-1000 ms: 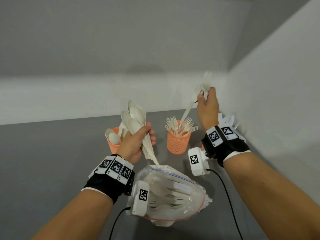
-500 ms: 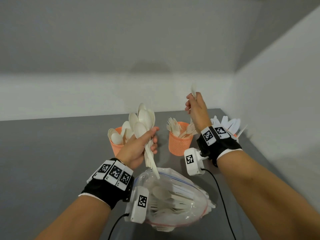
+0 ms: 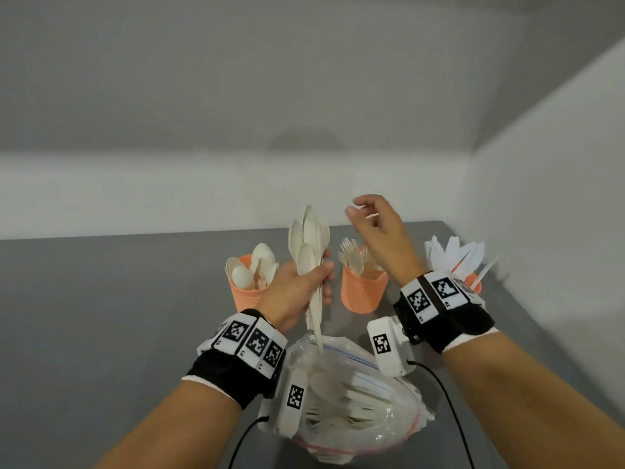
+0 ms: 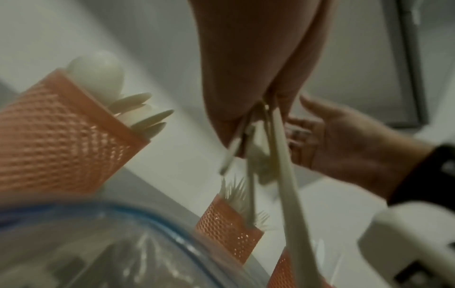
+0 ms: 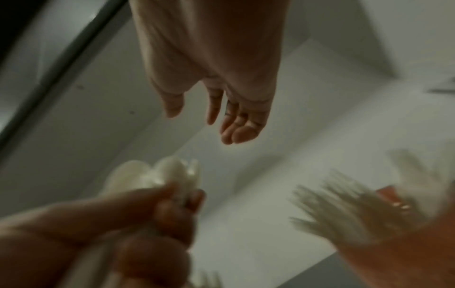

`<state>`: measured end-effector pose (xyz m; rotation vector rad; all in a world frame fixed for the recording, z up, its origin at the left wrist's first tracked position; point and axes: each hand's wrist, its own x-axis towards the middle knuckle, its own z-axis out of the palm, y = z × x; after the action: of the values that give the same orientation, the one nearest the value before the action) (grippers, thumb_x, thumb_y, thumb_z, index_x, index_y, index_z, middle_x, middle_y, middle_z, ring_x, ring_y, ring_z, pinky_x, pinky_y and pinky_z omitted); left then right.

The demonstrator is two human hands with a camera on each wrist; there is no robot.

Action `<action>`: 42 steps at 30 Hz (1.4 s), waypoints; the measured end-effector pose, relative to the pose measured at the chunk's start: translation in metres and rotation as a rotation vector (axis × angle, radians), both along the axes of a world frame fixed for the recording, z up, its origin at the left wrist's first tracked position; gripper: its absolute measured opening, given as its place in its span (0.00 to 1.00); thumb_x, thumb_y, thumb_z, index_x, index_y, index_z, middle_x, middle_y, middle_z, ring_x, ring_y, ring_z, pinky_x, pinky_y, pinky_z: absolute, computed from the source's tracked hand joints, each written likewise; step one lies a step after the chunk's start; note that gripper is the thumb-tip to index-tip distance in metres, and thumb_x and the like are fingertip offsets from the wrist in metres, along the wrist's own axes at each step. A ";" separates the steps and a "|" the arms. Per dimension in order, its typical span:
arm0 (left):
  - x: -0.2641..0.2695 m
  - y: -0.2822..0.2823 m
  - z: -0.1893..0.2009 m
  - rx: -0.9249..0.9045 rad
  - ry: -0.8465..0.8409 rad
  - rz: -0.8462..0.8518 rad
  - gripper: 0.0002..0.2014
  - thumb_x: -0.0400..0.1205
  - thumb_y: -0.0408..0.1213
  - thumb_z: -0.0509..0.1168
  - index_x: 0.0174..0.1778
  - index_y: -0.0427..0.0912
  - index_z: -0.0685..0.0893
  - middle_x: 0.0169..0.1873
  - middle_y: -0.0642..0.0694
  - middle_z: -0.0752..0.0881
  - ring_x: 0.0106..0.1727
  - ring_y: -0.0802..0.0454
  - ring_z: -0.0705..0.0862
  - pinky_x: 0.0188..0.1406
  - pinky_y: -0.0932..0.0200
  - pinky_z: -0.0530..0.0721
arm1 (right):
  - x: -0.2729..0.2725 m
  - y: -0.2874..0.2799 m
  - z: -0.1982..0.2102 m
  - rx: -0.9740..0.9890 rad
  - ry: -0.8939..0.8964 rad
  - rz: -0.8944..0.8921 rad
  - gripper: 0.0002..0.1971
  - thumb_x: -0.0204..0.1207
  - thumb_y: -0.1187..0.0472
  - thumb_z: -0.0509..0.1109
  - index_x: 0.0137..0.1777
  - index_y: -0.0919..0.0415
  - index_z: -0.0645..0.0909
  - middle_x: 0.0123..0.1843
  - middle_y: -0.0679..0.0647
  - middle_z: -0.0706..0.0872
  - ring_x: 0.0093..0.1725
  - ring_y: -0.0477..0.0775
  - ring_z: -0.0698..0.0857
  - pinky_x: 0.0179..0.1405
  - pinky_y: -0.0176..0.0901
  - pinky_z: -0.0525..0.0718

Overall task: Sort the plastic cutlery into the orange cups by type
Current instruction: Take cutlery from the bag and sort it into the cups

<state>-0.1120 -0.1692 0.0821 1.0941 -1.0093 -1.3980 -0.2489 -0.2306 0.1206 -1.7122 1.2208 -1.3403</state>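
My left hand [image 3: 297, 289] grips a bunch of white plastic spoons [image 3: 309, 242] by their handles, bowls up, above a clear zip bag of cutlery [image 3: 355, 394]. The spoon handles [image 4: 283, 155] hang below the fist in the left wrist view. My right hand [image 3: 375, 228] hovers empty with relaxed fingers above the middle orange cup [image 3: 363, 292], which holds forks [image 3: 355, 255]. The left orange cup [image 3: 247, 294] holds spoons. A third orange cup [image 3: 473, 286] at the right, partly hidden by my wrist, holds white knives [image 3: 453, 252]. The right wrist view shows loose fingers [image 5: 236, 124] holding nothing.
The grey table [image 3: 101, 316] meets a white wall behind the cups and another wall at the right, close to the knife cup. Cables run from both wrist cameras over the table near the bag.
The right hand held a fork a second ago, lowered it to the middle cup and now is empty above it. The left hand stays put with the spoons.
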 end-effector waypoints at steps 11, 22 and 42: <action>-0.014 -0.003 0.000 -0.215 -0.602 0.224 0.22 0.69 0.30 0.74 0.56 0.40 0.75 0.41 0.44 0.87 0.40 0.50 0.87 0.37 0.56 0.85 | 0.021 0.038 0.001 0.188 0.174 0.229 0.19 0.76 0.61 0.69 0.66 0.58 0.72 0.39 0.43 0.79 0.35 0.38 0.80 0.31 0.27 0.75; -0.007 0.004 0.000 -0.275 -0.738 0.276 0.18 0.72 0.30 0.71 0.50 0.45 0.69 0.33 0.57 0.78 0.35 0.55 0.79 0.32 0.63 0.78 | 0.015 0.038 0.007 -0.124 0.079 -0.093 0.31 0.68 0.60 0.77 0.70 0.56 0.69 0.54 0.47 0.70 0.49 0.41 0.74 0.47 0.26 0.73; -0.011 -0.001 0.002 -0.302 -0.761 0.433 0.04 0.84 0.40 0.58 0.46 0.45 0.73 0.29 0.54 0.76 0.30 0.61 0.74 0.27 0.70 0.66 | -0.012 0.025 0.081 -0.480 -0.073 -0.244 0.03 0.84 0.64 0.55 0.50 0.57 0.69 0.35 0.50 0.78 0.30 0.53 0.80 0.31 0.43 0.80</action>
<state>-0.1232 -0.1700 0.0840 1.5339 -1.3501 -0.4453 -0.2612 -0.2058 0.2016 -1.8486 1.1571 -1.9509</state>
